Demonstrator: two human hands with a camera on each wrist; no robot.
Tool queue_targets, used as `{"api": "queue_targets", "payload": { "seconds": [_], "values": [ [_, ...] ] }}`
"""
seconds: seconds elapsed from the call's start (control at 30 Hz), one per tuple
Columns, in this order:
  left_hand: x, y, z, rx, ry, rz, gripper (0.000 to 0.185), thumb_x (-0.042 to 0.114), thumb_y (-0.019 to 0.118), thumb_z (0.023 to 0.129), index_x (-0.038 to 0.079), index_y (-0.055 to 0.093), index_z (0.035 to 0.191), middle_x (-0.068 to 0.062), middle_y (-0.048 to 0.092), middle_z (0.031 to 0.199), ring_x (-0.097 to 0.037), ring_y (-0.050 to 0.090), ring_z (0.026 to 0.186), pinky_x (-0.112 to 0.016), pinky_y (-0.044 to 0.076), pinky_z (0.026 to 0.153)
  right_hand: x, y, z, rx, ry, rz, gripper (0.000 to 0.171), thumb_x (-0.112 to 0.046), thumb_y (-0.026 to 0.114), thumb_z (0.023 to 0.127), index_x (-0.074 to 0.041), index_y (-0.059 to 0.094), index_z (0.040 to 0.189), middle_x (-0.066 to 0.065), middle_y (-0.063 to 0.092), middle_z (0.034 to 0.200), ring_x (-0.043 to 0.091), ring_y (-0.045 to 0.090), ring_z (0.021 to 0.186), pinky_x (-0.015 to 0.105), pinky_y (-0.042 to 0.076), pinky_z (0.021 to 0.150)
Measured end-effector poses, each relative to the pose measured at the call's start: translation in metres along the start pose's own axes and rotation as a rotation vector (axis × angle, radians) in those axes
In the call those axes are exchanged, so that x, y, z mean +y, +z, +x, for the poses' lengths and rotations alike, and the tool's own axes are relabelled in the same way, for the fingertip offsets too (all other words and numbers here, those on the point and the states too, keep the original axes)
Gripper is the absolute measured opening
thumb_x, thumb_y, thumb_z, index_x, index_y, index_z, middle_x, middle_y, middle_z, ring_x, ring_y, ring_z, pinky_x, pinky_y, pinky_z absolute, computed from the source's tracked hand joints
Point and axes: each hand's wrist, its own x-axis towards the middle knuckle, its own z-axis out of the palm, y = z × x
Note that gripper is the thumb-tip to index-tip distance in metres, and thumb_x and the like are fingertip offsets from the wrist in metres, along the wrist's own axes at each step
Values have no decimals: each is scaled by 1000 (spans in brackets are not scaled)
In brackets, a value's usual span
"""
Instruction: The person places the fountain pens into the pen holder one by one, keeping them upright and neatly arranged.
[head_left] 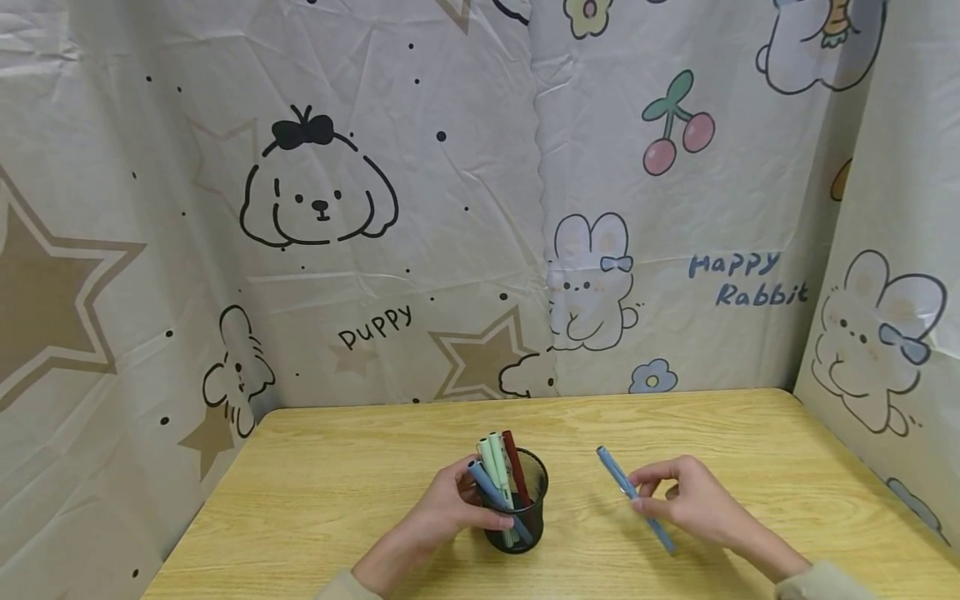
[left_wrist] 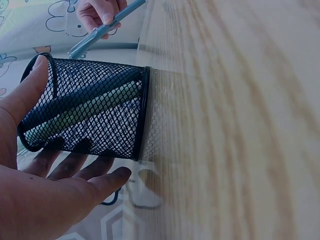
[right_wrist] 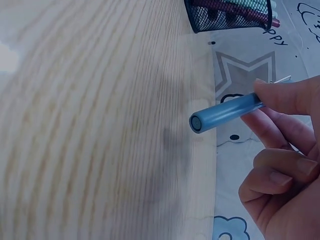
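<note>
My left hand holds a black mesh pen cup standing on the table, its thumb over the rim and its fingers along the far side. Leaning in the cup are a blue pen, light green pens and a dark red pen. To the right of the cup, my right hand pinches another blue pen between thumb and fingers. This pen slants above the tabletop, its upper end pointing away to the left. The other fingers of that hand are curled in toward the palm.
The wood-grain table has its far edge close to a hanging cloth printed with puppies, rabbits and stars. More cloth hangs along the left and right sides.
</note>
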Motion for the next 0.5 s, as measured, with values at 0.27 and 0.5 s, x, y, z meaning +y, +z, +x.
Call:
{"api": "queue_targets", "payload": {
  "seconds": [0.27,0.5],
  "values": [
    [0,0,0,-3,-1,-3,92,-2,92,78,5,45,157,-12,65,135,-31,62,126,-48,50,108,-6,4,-2,24,5,16,27,-11,83,90,6,77,111,3,70,85,1,30,48,19,31,43],
    [-1,0,0,-8,3,-12,92,-2,92,78,5,45,157,-12,66,134,-30,63,125,-46,51,107,-12,8,-2,52,14,49,26,-11,82,91,5,77,112,6,70,88,1,28,47,19,30,43]
  ]
}}
